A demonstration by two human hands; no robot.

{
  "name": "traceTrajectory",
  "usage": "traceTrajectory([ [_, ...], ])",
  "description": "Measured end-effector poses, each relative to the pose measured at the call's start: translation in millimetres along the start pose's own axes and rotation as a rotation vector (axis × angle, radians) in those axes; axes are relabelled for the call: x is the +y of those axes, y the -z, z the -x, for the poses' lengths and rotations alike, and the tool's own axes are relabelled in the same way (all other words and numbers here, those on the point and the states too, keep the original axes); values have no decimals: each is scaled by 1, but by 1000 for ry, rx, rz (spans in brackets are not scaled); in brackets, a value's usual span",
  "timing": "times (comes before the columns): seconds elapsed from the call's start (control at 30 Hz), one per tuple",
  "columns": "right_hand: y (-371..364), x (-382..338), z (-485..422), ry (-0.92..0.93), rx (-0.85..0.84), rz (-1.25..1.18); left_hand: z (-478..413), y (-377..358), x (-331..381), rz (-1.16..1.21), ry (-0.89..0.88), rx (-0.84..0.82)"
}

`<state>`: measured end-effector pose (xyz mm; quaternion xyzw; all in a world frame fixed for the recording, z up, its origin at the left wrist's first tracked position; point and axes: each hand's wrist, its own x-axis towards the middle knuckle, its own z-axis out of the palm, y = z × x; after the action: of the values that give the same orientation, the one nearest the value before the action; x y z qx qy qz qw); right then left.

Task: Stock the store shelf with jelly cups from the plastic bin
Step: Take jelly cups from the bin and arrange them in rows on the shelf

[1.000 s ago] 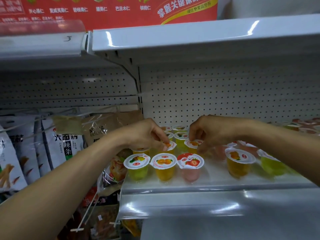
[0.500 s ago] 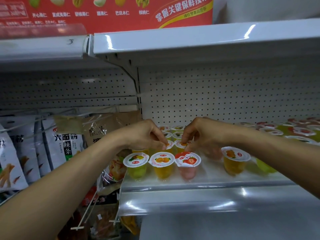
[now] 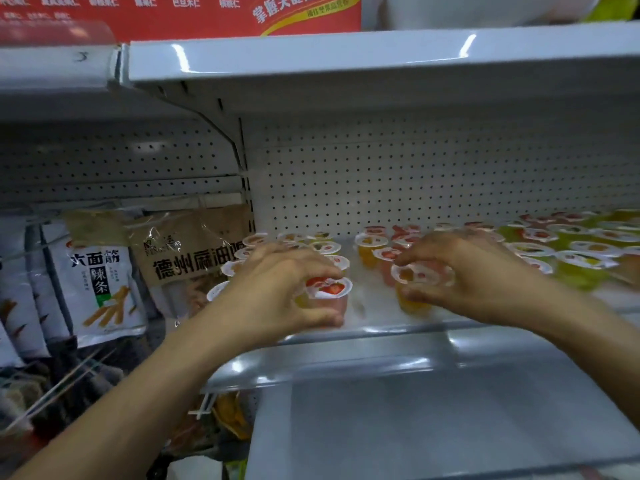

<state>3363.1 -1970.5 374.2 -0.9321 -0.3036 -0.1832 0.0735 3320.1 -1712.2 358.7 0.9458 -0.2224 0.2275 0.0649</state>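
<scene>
The shelf [image 3: 381, 344] was already well on the way to being stocked. Rows of jelly cups [image 3: 291, 240] stood at its left end, and a denser crowd of them [image 3: 571, 247] filled the right end. A bare strip was left in the middle and along the front.

The left hand [image 3: 273, 289] reached into that gap with its fingers curled round a strawberry jelly cup [image 3: 329, 292] at the front of the shelf. Just to its right, the right hand [image 3: 464, 275] had its fingers clamped on an orange jelly cup [image 3: 414, 282], though blur hid whether that cup stood on the shelf. The plastic bin was out of view, so what remained to be stocked could not be judged.

As for writing, the white snack bags [image 3: 100, 271] on the far left read "大面筋 辣条". The brown bag [image 3: 197, 261] beside them read "德州麻油", with the rest cut off. Overhead, the red sign [image 3: 304, 8] listed nuts, "巴旦木仁" and "核桃仁" among them. The cup lids carried fruit pictures, and their brand was too small to read.
</scene>
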Motion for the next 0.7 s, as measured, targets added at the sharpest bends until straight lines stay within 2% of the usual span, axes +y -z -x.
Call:
traceTrajectory([
  [0.13, -21, 4, 8, 50, 24, 116, 6, -13, 2, 9, 14, 56],
  [0.23, -33, 5, 5, 77, 119, -33, 4, -18, 5, 40, 12, 133],
  [0.4, -54, -7, 1, 128, 237, -226, 4, -22, 9, 38, 48, 160],
  [0.7, -63, -9, -1, 179, 292, -234, 5, -23, 12, 30, 75, 155],
])
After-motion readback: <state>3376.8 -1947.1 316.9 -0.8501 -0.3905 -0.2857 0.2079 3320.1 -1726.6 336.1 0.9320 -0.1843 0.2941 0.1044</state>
